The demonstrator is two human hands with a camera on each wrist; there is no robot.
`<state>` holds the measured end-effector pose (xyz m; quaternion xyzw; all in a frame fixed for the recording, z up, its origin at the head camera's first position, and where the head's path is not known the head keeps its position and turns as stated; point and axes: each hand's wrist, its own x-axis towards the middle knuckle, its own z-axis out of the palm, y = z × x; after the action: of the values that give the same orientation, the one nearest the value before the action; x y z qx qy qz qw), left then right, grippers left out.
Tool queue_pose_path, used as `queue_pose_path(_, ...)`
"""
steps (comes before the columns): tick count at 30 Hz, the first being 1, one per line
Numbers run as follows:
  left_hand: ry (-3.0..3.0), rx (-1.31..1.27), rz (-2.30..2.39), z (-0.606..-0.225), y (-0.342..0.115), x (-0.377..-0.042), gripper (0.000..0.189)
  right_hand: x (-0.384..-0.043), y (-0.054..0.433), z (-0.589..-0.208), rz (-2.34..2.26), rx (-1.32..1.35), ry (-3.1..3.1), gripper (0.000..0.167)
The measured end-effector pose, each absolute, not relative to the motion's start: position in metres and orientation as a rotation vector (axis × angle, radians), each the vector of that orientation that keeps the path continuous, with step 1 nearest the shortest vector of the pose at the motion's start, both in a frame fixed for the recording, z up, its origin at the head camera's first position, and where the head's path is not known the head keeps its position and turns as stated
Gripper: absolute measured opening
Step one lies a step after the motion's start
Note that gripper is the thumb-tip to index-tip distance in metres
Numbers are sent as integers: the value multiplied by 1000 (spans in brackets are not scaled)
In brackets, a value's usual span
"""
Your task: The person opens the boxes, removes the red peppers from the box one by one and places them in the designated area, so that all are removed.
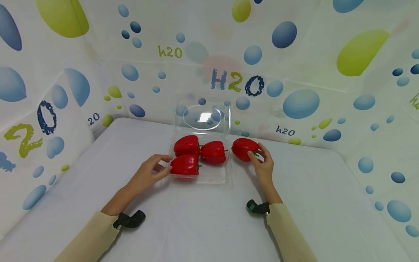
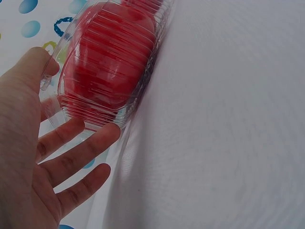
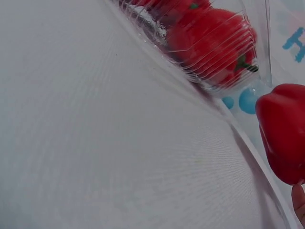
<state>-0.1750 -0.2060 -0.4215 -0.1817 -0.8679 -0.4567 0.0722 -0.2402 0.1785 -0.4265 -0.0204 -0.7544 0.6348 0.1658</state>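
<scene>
A clear plastic clamshell container (image 1: 212, 178) lies on the table with its lid (image 1: 203, 118) raised at the back. Inside are three red bell peppers: one at the back left (image 1: 186, 145), one at the front left (image 1: 184, 165) and one at the right (image 1: 213, 153). My left hand (image 1: 148, 173) holds the container's left edge; in the left wrist view the thumb is at the rim and several fingers spread below. To the right of the container, my right hand (image 1: 264, 167) grips another red bell pepper (image 1: 243, 149) near its stem end. Most of that hand is outside the right wrist view.
A white cloth covers the table (image 1: 203, 225). Behind and at the sides hangs a white curtain (image 1: 193, 80) printed with blue and green dots and "H2O" lettering. A dark wrist device (image 1: 131, 219) sits on the left sleeve, another (image 1: 258, 207) on the right.
</scene>
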Motion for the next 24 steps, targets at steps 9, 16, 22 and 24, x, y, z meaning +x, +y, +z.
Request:
queue_pose_path(9,-2585,-566,-1357,-422,-206,-176,37,-239,178,-428,1836,-43,-2160,57)
queue_pose_path(16,-2589,-566,-1366,-422,-205,-176,37,-240,178,-429,1837,2,-2179,57)
queue_pose_path(22,-2595,-556,-1371,-420,-205,-176,37,-236,177,-420,1863,16,-2192,53)
queue_pose_path(24,-2594,-555,-1371,-420,-205,-175,37,-231,174,-412,1856,23,-2202,52)
